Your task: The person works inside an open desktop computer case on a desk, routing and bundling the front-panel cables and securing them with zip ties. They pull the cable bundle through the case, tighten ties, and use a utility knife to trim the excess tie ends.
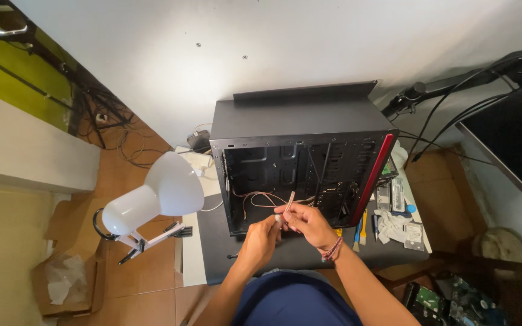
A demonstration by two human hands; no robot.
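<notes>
Thin pinkish wires (266, 200) trail from the open black metal computer case (300, 160) on the table; my left hand (261, 239) and right hand (307, 221) pinch their small pale connector (279, 218) just before the case's opening.

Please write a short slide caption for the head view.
Both hands pinch a thin cable before an open black computer case.

Head cam, steep down-look, near, over open PC case (300, 169).
</notes>
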